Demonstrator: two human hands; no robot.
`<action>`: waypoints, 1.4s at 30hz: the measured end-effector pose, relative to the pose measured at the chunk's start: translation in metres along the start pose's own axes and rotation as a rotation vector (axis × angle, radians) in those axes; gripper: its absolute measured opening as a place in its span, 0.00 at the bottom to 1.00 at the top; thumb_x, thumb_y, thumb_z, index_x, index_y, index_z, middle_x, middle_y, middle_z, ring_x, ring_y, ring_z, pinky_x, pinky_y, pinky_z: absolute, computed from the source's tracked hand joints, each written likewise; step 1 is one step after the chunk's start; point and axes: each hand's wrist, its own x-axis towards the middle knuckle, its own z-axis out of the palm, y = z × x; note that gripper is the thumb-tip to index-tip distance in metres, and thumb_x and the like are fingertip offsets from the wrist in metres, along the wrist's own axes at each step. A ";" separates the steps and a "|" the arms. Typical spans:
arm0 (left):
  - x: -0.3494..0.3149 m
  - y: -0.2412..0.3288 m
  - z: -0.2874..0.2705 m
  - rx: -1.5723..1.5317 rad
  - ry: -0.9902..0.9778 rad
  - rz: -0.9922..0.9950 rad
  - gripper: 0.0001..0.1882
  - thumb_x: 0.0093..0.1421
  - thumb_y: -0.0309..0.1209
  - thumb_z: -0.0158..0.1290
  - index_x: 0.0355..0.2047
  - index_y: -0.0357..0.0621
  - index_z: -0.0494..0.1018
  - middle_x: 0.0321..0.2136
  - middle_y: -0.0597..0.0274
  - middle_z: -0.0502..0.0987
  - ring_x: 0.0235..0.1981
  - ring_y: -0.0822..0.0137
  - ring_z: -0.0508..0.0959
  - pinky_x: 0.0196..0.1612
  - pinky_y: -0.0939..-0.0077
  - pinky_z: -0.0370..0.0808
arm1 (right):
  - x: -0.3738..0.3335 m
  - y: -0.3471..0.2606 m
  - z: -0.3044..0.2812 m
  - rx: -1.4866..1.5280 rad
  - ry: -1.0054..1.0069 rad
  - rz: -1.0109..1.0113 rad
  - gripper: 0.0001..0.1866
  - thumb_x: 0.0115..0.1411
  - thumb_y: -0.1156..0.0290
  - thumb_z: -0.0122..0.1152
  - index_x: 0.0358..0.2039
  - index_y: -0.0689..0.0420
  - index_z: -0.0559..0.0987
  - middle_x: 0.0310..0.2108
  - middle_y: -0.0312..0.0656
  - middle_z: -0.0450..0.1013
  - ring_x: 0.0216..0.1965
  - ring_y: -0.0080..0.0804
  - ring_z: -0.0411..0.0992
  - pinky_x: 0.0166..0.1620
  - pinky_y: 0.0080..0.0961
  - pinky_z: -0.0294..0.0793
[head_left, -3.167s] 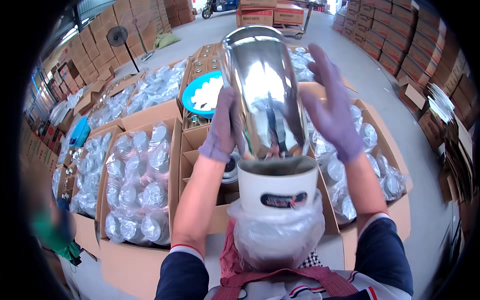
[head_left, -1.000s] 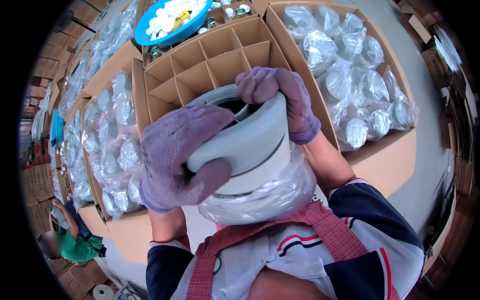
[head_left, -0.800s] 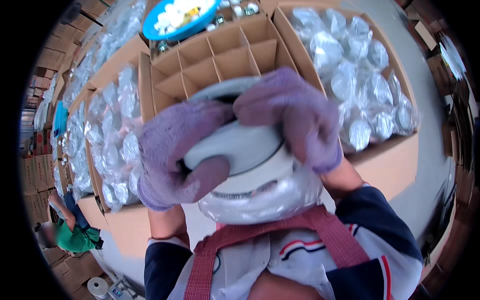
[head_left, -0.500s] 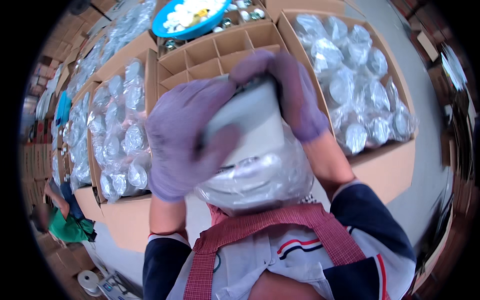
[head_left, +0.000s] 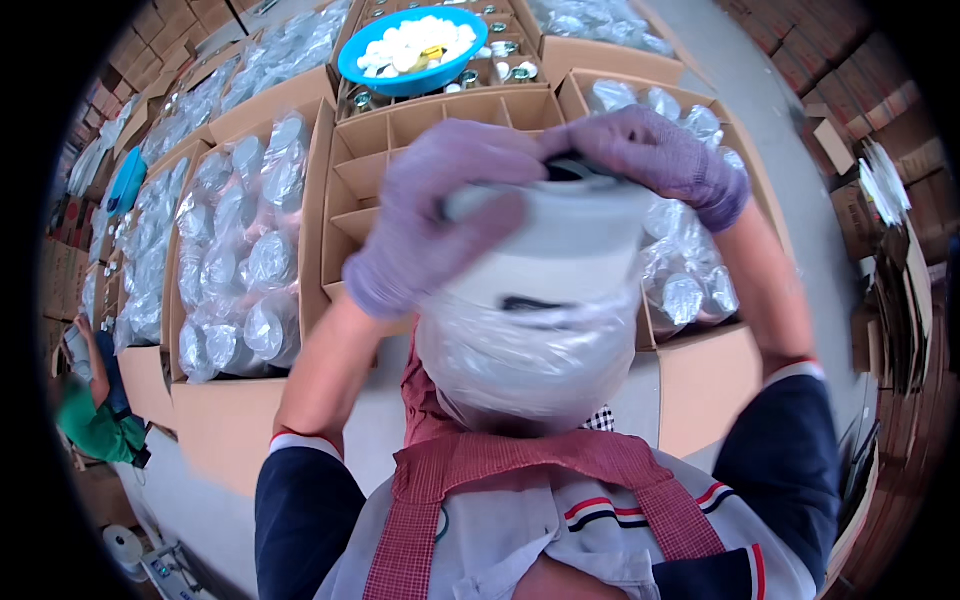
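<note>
Upright in front of my chest is a pale grey-white, roughly cylindrical vessel with a dark opening at its top and a black mark on its side. Clear plastic wrap is bunched around its lower part. My left hand, in a purple knit glove and smeared by motion, curls around the left side near the top. My gloved right hand has its fingers bent over the rim at the top right. Behind both hands lies a cardboard box with dividers, whose visible compartments hold nothing; the vessel and hands cover part of it.
Cartons of plastic-wrapped silvery pieces stand to the left and right. A blue basin of small white pieces rests on another divided box at the back. At far left is a person in green. Flattened cardboard leans at right.
Both hands have moved apart at the vessel's top, the right hand shifting right. The vessel now stands more upright, its dark opening more visible. My view has shifted, showing more at the back.
</note>
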 end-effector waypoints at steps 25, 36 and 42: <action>-0.066 0.100 -0.009 -0.119 -0.046 -0.678 0.27 0.47 0.32 0.61 0.49 0.38 0.73 0.49 0.49 0.73 0.52 0.54 0.72 0.59 0.64 0.64 | -0.089 -0.075 0.071 -0.926 0.314 0.216 0.23 0.59 0.49 0.57 0.25 0.59 0.80 0.23 0.43 0.73 0.26 0.28 0.72 0.34 0.27 0.71; -0.101 -0.064 -0.088 0.228 0.232 -0.908 0.21 0.62 0.37 0.52 0.48 0.32 0.72 0.42 0.52 0.78 0.43 0.65 0.78 0.47 0.71 0.73 | -0.119 0.139 0.115 -0.997 0.172 -0.169 0.28 0.46 0.68 0.61 0.51 0.56 0.72 0.53 0.49 0.68 0.57 0.51 0.63 0.58 0.44 0.63; -0.066 -0.170 -0.027 -0.421 -0.150 -1.103 0.22 0.68 0.35 0.43 0.58 0.34 0.66 0.54 0.53 0.72 0.54 0.63 0.72 0.56 0.70 0.70 | -0.235 0.225 0.131 -0.859 0.463 0.087 0.23 0.50 0.68 0.57 0.49 0.58 0.73 0.50 0.46 0.69 0.53 0.44 0.65 0.55 0.40 0.66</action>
